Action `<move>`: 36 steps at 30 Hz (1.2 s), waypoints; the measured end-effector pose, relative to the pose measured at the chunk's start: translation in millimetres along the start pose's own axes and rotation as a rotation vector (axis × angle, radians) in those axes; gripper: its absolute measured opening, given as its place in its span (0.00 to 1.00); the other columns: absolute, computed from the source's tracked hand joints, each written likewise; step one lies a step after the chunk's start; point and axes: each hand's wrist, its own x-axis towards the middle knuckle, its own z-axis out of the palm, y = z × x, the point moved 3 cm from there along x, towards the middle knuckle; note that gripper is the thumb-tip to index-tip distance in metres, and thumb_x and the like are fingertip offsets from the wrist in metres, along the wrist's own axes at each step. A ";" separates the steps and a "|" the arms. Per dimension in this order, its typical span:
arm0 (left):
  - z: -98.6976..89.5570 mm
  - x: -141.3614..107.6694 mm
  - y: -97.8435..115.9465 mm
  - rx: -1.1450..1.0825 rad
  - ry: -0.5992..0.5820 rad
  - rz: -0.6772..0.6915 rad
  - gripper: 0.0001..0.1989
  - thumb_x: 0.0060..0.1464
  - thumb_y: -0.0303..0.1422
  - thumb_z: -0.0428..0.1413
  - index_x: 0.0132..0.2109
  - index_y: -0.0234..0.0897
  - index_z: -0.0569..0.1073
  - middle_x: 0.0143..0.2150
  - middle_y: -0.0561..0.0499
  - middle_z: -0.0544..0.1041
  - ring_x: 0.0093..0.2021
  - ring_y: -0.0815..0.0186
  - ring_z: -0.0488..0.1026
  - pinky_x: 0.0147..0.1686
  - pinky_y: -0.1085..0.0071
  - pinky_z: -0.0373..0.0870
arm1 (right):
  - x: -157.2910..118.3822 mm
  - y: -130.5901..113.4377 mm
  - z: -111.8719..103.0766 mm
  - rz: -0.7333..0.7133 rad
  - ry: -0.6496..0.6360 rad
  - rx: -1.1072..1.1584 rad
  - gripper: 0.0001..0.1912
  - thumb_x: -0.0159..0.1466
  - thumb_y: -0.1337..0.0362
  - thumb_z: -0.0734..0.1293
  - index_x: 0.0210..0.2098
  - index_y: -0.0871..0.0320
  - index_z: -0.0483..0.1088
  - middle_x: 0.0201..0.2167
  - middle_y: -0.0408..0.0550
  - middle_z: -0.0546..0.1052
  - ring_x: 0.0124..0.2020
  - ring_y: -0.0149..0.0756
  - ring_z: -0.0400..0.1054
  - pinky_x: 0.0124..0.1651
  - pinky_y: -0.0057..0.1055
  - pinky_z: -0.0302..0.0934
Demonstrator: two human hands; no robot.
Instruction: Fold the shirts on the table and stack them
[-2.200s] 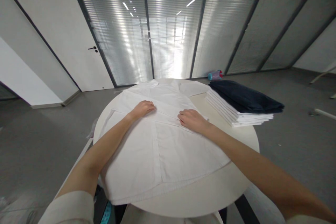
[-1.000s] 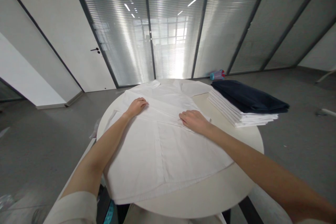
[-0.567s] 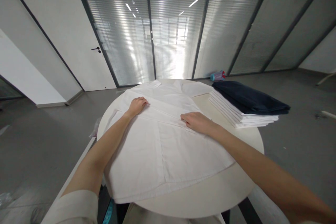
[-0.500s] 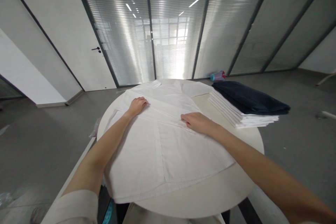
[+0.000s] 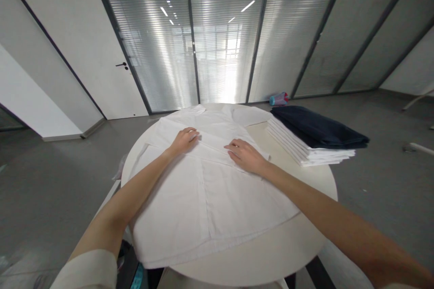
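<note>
A white shirt lies spread over a round table, its hem toward me and a sleeve reaching out at the far right. Across its middle runs a folded band of cloth. My left hand rests on that band, left of centre, with its fingers loosely bent and a little apart. To the right, my right hand touches the same part of the cloth, fingers spread and holding nothing. Both hands are open, with a strip of shirt between them.
The round cream table bears a stack of folded white cloth on its right side, topped by a folded dark navy cloth. A blue and red object lies on the floor by the glass partition.
My fingers have loosened from the cloth and spread. The left hand has moved slightly right and the right hand slightly left, so they are closer together.
</note>
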 end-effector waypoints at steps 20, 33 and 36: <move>26.3 -0.6 19.9 -0.007 -0.383 -0.175 0.38 0.64 0.58 0.40 0.71 0.39 0.57 0.74 0.42 0.50 0.74 0.52 0.46 0.70 0.51 0.45 | -13.1 -1.4 18.5 -0.026 -0.497 0.213 0.57 0.61 0.31 0.60 0.74 0.60 0.38 0.74 0.58 0.39 0.74 0.56 0.30 0.73 0.54 0.30; 15.1 1.9 -29.7 0.059 -0.392 -0.370 0.39 0.65 0.57 0.39 0.72 0.36 0.54 0.74 0.39 0.48 0.74 0.53 0.44 0.70 0.50 0.42 | -17.5 -0.2 15.3 -0.029 -0.558 0.208 0.60 0.60 0.30 0.60 0.74 0.63 0.35 0.74 0.59 0.36 0.74 0.55 0.26 0.73 0.53 0.28; 15.5 7.2 -46.7 0.085 -0.391 -0.414 0.39 0.64 0.58 0.39 0.71 0.35 0.55 0.74 0.37 0.48 0.74 0.51 0.44 0.69 0.48 0.45 | -17.5 1.2 15.1 -0.039 -0.533 0.239 0.59 0.60 0.31 0.61 0.74 0.62 0.36 0.74 0.59 0.38 0.74 0.56 0.28 0.73 0.54 0.29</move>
